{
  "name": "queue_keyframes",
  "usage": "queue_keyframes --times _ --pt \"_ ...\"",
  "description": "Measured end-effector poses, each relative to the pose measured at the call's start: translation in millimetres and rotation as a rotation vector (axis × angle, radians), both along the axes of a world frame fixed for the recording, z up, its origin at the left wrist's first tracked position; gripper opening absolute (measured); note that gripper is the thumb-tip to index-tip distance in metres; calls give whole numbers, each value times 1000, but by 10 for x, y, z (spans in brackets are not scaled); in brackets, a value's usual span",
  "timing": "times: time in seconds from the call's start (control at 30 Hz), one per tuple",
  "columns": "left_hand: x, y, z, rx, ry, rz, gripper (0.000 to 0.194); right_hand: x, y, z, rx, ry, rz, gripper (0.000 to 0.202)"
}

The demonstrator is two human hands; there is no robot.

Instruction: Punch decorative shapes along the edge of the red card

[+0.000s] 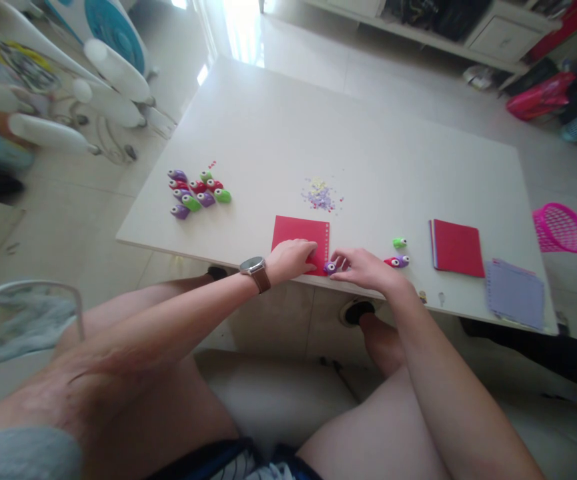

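Observation:
A red sheet of paper lies at the near edge of the white table, with a row of punched holes down its right side. My left hand rests on the sheet, thumb and fingers apart, holding nothing. At the sheet's lower right corner sits a small purple hole punch with an eye on it. My right hand grips this punch between thumb and fingers. Beyond the sheet is a scatter of tiny purple and yellow paper bits. A green punch and a red and purple pair stand right of my right hand.
Several more eyed punches cluster on the table's left. At the right are a stack of red paper and some purple sheets. A pink basket stands past the table's right edge. Small metal items lie near the front edge.

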State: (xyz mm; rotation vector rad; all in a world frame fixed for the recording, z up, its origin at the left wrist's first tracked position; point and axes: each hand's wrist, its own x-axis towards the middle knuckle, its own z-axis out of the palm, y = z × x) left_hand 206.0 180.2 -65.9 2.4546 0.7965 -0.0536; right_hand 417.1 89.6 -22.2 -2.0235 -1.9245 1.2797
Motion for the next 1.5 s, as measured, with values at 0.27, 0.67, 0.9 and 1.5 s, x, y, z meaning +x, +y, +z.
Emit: queue_keyframes --times 0.27,0.67,0.9,1.5 --pt "1 1 -31 -9 -23 -7 13 -79 19 -33 94 -8 80 17" --pt "13 15 -25 -25 -8 -11 16 -78 12 -84 168 -11 96 18" --pt "25 11 4 -39 30 -11 17 -77 16 -77 162 -17 90 17" --pt "86 -1 128 -100 76 25 46 1 46 -13 39 -20 -123 17"
